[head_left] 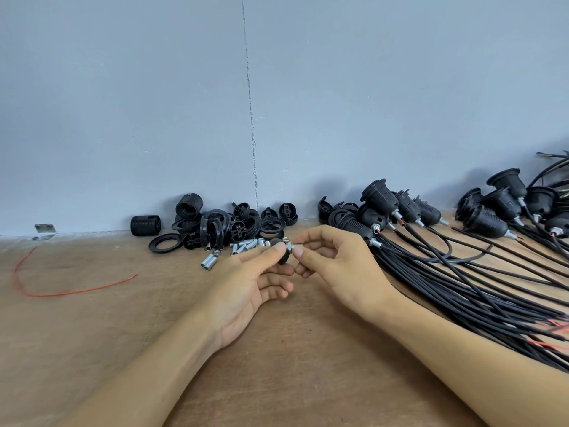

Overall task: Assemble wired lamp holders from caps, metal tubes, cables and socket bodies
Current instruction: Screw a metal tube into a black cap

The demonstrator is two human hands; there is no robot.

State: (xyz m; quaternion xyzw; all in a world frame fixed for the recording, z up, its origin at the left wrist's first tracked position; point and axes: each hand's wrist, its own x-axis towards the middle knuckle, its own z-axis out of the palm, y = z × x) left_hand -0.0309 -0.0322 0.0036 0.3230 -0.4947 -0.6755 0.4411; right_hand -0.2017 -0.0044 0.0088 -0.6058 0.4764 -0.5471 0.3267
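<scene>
My left hand [246, 288] pinches a small black cap [282, 256] between thumb and fingers, just above the wooden table [123, 318]. My right hand [335, 263] pinches a short metal tube [296, 249] with a nut, its end meeting the cap. Loose metal tubes [243, 245] lie just behind my left hand. A heap of black caps, rings and socket bodies [215, 224] sits against the wall. Finished lamp holders with black cables [462, 272] fan out on the right.
A loose red wire [61, 292] curls on the table at the left. A small metal bracket [44, 229] sits at the wall's foot. More wired lamp holders [508, 204] are piled at the far right. The grey wall [277, 87] closes the back.
</scene>
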